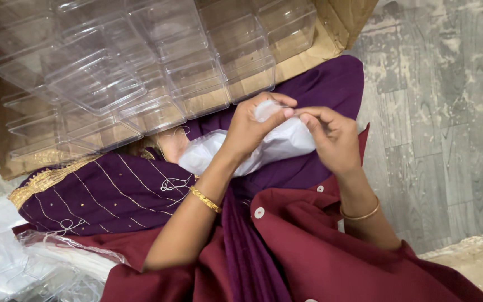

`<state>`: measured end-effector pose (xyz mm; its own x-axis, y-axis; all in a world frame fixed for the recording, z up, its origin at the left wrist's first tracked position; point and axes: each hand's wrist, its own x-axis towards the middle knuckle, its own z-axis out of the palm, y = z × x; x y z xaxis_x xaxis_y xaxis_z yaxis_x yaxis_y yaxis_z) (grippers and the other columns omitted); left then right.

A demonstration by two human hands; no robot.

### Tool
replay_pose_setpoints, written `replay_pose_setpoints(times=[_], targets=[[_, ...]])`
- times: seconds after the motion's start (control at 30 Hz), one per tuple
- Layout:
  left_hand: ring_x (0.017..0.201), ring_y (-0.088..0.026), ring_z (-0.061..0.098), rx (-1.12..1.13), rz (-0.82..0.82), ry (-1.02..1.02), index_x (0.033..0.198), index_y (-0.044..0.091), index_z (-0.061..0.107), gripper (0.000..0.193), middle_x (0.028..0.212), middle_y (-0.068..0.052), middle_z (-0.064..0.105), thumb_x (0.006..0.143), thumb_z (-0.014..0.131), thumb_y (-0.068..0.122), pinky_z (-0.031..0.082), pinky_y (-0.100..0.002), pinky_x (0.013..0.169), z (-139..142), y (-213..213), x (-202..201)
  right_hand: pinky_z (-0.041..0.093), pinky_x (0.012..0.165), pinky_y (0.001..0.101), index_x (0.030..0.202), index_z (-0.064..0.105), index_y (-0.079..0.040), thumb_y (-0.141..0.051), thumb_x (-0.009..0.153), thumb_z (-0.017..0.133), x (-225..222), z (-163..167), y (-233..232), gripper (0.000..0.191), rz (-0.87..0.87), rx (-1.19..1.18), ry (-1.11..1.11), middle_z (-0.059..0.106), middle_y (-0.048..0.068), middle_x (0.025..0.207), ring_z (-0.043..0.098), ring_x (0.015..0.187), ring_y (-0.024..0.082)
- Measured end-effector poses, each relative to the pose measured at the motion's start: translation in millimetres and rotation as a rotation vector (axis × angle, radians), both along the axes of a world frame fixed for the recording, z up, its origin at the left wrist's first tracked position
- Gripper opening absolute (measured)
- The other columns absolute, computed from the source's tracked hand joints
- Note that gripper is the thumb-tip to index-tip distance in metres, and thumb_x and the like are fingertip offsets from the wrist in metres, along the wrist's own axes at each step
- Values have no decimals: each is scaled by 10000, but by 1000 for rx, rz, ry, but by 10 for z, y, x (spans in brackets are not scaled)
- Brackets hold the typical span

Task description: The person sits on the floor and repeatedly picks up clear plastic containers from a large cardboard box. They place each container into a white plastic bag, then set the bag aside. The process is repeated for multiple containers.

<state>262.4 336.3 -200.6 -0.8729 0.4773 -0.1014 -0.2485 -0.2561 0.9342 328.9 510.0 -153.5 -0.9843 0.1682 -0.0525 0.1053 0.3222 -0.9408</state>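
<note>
A maroon garment (308,251) with pale buttons lies nearest the camera, filling the space below both wrists. Beside it, under the left forearm, spreads a purple cloth (102,196) with gold lines and a gold border; more purple cloth runs on beyond the hands. Farther out, past the fingertips, a cardboard box (342,22) holds stacked clear plastic trays (141,61), several rows of them, tilted toward the person. To the right of the right hand is grey, worn floor (448,112). Down by the left elbow sits a heap of clear wrapping (23,263).

A white plastic bag (264,145) lies between the hands, partly under the left palm and trailing off to the left of that wrist. The left hand (252,126) is curled over the bag's upper end, thumb and fingers pinching a bit of clear or white film (268,109) at its top. The right hand (334,137) is half closed just beside it, thumb and forefinger pressed together at the same spot, the tips of the two hands almost touching. Whether the right fingers hold the film or only meet it cannot be made out.

Each wrist bears a thin gold bangle (205,199).
</note>
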Motion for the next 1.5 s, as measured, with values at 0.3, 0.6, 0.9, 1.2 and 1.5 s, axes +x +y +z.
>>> replay_pose_setpoints(times=[0.3, 0.6, 0.9, 1.2, 1.5], targets=[[870, -41, 542, 94, -265, -53, 1011, 81, 681, 203, 922, 21, 647, 1033, 677, 283, 460, -223, 811, 69, -124, -62, 456, 655, 202, 1094, 719, 11, -140, 1121, 583, -50, -148, 89, 205, -82, -413, 82, 658, 37, 845, 561, 712, 65], [908, -104, 575, 254, -42, -112, 996, 112, 617, 180, 945, -9, 636, 965, 752, 227, 463, -266, 820, -96, -638, -243, 410, 667, 268, 872, 693, -80, -167, 951, 689, -465, -228, 232, 118, 321, -1277, 224, 618, 34, 823, 559, 800, 131], [855, -408, 681, -1020, 459, 629, 1253, 84, 646, 526, 1028, -196, 701, 744, 650, -47, 526, -488, 753, 76, -401, -259, 553, 727, 301, 1264, 705, 3, 119, 947, 611, -1121, -289, -102, 350, 170, 371, 482, 639, 184, 1096, 657, 917, 231], [877, -423, 696, -657, 394, 515, 1349, 66, 534, 486, 954, -208, 683, 882, 664, 24, 535, -460, 763, 48, -203, -252, 555, 829, 270, 1254, 705, 28, 78, 1065, 607, -459, -337, 152, 219, -22, 383, 428, 721, 150, 1097, 714, 940, 192], [998, -229, 716, -192, 190, 488, 1079, 78, 627, 85, 1039, -108, 727, 1006, 631, 122, 548, -359, 924, -45, 58, -168, 396, 542, 197, 1072, 678, -44, -72, 1099, 639, -197, -415, 737, 54, -227, -43, 90, 605, -34, 825, 510, 644, 28]])
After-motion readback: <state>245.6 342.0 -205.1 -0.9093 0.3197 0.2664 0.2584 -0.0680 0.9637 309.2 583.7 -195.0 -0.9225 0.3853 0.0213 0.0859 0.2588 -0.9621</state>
